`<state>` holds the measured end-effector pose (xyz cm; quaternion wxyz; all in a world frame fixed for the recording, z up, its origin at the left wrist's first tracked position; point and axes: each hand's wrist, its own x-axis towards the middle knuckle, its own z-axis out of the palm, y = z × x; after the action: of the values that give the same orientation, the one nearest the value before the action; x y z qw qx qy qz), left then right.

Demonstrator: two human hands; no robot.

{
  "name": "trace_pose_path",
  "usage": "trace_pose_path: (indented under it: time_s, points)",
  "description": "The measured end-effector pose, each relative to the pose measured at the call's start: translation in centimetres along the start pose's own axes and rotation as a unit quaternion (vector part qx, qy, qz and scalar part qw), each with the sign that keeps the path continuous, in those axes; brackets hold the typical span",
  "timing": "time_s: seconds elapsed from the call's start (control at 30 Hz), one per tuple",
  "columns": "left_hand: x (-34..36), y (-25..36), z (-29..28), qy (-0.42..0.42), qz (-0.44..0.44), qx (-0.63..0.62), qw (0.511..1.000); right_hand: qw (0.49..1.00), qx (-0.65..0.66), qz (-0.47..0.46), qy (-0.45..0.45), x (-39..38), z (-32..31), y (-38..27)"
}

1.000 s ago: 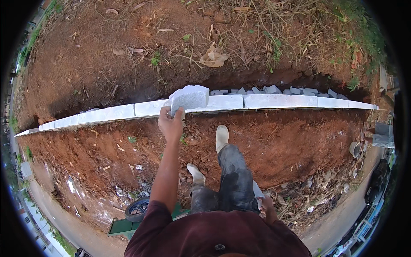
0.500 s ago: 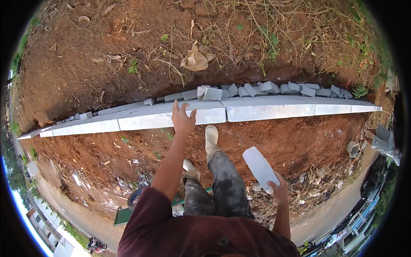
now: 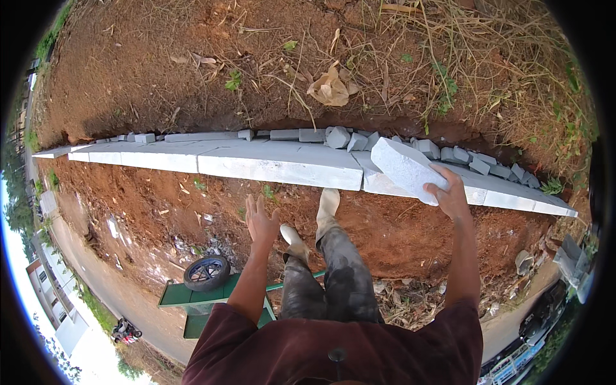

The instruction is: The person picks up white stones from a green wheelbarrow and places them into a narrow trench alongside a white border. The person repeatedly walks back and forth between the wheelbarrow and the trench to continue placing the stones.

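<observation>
Currently a pale block [image 3: 399, 165], flat-faced and rough-edged, sits a little above three o'clock from the middle of the view, raised at a tilt in front of the white wall [image 3: 276, 168]; whether it touches the wall, cannot tell. Right hand [image 3: 451, 196], at three o'clock, grips the block's lower right end, fingers over the far edge, thumb on the near face. Left hand [image 3: 262, 223], about eight o'clock, bare-palmed, fingers spread wide, nothing held; it hangs above red soil [image 3: 410, 237], short of the wall.

Wall runs from just past nine o'clock to just past three, built of long blocks with visible joints. Along its far side, one to three o'clock, grey offcuts [image 3: 427, 149] lie in a loose heap. Beyond, at twelve, a crumpled tan scrap [image 3: 329, 88] on brown earth; dry grass [image 3: 500, 45] thickens between one and two.

Near side: two pale boots [image 3: 328, 204] on the soil, one at about five to six, close to the wall, the other toward six. Toward eight, a black wheel [image 3: 223, 273] rests against a green metal frame [image 3: 176, 294]. Farther out that way, a parked motorcycle [image 3: 125, 330] beside the road.
</observation>
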<state>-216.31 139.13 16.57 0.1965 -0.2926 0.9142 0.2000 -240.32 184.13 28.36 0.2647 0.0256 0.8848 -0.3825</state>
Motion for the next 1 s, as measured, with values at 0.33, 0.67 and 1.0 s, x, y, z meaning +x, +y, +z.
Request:
trace_pose_path:
  time_s: [0.33,0.67,1.0]
  points:
    - [12.0,4.1,3.0,0.012,-0.081,0.036,0.996,0.959,0.143,0.103,-0.22,20.0,23.9,1.1]
    - [11.9,4.1,3.4,0.001,-0.094,0.056,0.994,0.996,0.031,-0.046,0.071,13.8,17.0,4.9]
    - [-0.3,-3.0,3.7,0.086,-0.004,-0.132,0.987,0.982,0.099,0.004,0.16,-10.3,17.0,2.7]
